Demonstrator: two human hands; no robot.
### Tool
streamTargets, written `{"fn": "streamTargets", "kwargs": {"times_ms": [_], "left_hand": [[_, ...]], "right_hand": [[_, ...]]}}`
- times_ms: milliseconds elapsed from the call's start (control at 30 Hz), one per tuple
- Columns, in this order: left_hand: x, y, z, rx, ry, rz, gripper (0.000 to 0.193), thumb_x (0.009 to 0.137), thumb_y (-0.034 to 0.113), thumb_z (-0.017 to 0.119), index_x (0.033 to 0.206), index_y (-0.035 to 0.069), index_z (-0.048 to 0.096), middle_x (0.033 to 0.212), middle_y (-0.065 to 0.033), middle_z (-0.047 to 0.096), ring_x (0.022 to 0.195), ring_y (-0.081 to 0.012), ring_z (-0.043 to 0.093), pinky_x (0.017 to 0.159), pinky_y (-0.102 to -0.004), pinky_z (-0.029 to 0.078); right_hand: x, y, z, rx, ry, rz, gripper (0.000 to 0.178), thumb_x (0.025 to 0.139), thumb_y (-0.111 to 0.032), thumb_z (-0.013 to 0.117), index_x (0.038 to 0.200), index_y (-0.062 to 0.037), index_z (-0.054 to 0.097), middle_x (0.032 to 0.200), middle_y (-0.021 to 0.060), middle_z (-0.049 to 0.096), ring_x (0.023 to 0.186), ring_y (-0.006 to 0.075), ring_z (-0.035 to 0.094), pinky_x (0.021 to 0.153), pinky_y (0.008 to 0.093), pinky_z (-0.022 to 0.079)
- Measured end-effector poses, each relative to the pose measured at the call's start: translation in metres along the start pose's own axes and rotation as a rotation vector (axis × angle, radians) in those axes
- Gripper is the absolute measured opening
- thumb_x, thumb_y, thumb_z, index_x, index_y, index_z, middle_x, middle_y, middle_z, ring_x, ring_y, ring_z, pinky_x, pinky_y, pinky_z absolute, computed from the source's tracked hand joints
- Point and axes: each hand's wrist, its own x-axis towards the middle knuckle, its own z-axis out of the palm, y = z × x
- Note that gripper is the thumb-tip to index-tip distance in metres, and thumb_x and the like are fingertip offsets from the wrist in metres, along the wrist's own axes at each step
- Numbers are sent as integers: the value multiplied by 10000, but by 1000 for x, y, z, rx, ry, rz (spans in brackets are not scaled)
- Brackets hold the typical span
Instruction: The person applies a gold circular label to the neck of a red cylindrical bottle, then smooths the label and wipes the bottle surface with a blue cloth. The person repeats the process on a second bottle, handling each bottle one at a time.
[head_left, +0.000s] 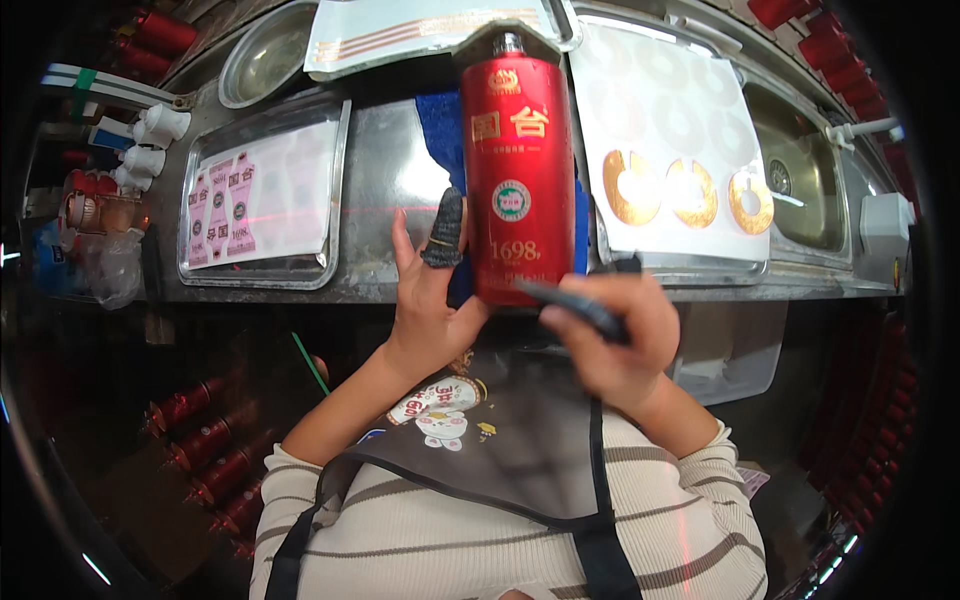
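Observation:
A tall red bottle [518, 150] with gold markings and a round label lies lengthwise over the steel bench, its cap pointing away from me. My left hand [425, 305] cups its near end, fingers spread, with a black finger cot [445, 230] on one finger. My right hand [625, 350] is closed around a dark, narrow tool [575, 303], blurred, whose tip touches the bottle's bottom edge. A blue cloth [440, 125] lies under the bottle.
A steel tray [262, 278] on the left holds a sheet of pink labels [222, 210]. On the right, a white sheet carries gold ring stickers [690, 195], beside a sink [800, 170]. A metal bowl [262, 60] sits at the back. Several red bottles [215, 440] lie lower left.

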Motion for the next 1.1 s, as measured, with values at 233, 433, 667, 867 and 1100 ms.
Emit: {"fn": "streamTargets", "kwargs": {"times_ms": [233, 433, 667, 867, 1100], "left_hand": [[-15, 28, -16, -16, -34, -7, 583, 828, 289, 804, 1338, 53, 650, 1585, -279, 372, 1484, -464, 324, 1169, -679, 3], [-18, 23, -18, -26, -6, -102, 510, 863, 310, 766, 1277, 23, 690, 1585, -284, 374, 1498, -481, 288, 1179, -671, 8], [20, 8, -22, -245, 160, -149, 621, 970, 340, 661, 1432, -48, 511, 1537, -266, 454, 1488, -397, 363, 1210, -600, 64], [94, -45, -81, -296, 516, -475, 285, 905, 150, 757, 1021, -69, 618, 871, -119, 744, 808, -179, 694, 772, -321, 548], [192, -187, -120, 108, 409, -584, 560, 728, 299, 889, 963, -71, 540, 858, -138, 721, 739, -188, 662, 699, -330, 539]], "right_hand": [[-20, 10, 3, 340, 305, 491, 167, 907, -80, 777, 1003, -26, 652, 879, 3, 664, 775, 66, 578, 698, 224, 480], [23, 5, 8, 68, 172, 379, 154, 892, -85, 774, 955, -16, 652, 851, 54, 666, 754, 116, 614, 693, 267, 505], [67, 7, 17, -53, 0, 33, 143, 874, -70, 776, 955, -5, 679, 803, 82, 641, 731, 152, 613, 676, 270, 479], [71, 20, -5, 45, 99, 168, 139, 908, -68, 748, 971, -9, 640, 801, 16, 640, 721, 59, 577, 642, 222, 465], [56, 71, -27, 240, 279, 484, 248, 921, -55, 729, 1136, 7, 623, 940, 22, 628, 825, 74, 601, 755, 203, 508]]}}
